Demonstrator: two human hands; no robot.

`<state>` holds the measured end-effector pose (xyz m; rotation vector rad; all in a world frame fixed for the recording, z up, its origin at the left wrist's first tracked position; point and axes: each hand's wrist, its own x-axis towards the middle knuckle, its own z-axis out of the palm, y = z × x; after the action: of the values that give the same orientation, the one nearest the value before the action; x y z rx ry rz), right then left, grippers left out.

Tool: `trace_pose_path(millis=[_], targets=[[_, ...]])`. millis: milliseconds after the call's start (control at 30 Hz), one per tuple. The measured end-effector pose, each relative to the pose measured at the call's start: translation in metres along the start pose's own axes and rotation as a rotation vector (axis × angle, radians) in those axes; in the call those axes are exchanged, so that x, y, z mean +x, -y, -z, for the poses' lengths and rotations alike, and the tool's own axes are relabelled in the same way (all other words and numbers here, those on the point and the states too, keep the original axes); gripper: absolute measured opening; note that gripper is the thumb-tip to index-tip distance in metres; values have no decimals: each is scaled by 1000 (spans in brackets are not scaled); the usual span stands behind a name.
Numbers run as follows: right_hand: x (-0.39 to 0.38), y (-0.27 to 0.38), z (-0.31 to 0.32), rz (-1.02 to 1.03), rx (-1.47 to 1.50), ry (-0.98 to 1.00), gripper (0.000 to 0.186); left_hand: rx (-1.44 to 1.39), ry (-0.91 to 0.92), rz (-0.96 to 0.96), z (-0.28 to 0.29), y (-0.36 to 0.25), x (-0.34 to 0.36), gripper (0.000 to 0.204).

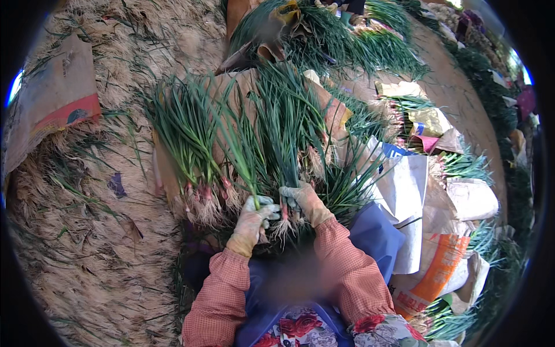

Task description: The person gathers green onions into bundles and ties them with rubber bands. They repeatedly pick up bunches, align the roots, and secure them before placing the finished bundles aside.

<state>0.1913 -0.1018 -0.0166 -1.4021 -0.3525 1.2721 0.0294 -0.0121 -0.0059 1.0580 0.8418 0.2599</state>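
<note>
Both of my hands wear pale, soiled gloves. My left hand (254,222) is closed around the lower part of a green onion (245,168) with long leaves. Just right of it, my right hand (302,199) grips several green onion stalks (287,165), with pinkish bulbs and white roots (284,227) hanging below the fingers. A pile of green onions (191,136) with reddish bulbs and pale roots lies to the left on a brown sack (227,82). More leaves spread out to the right of my hands.
Dry roots and scraps (98,243) cover the ground at left, with a torn sack (60,81) on them. At right lie wrapped bundles (471,198), white and orange sacks (439,260) and blue material (370,237). Another person's dark-clothed limb (348,8) shows at the top beside a larger onion heap (324,43).
</note>
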Motion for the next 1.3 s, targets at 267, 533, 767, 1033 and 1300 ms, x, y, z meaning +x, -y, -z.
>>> trace_pose_path(millis=[267,533,767,1033,1300], targets=[[-9,-4,-13,131,-655,-219,53,-87,-94,-56,-35,40,13,27],[-1,-34,6,79,808,-194,23,-499,61,-75,-34,34,0,21],[-4,-11,-9,51,110,-33,27,-260,261,110,-21,38,-7,24],[-13,-24,-14,269,764,-68,24,-381,180,-18,-18,39,3,21],[-13,-14,7,38,85,89,33,-417,189,56,-21,45,-5,23]])
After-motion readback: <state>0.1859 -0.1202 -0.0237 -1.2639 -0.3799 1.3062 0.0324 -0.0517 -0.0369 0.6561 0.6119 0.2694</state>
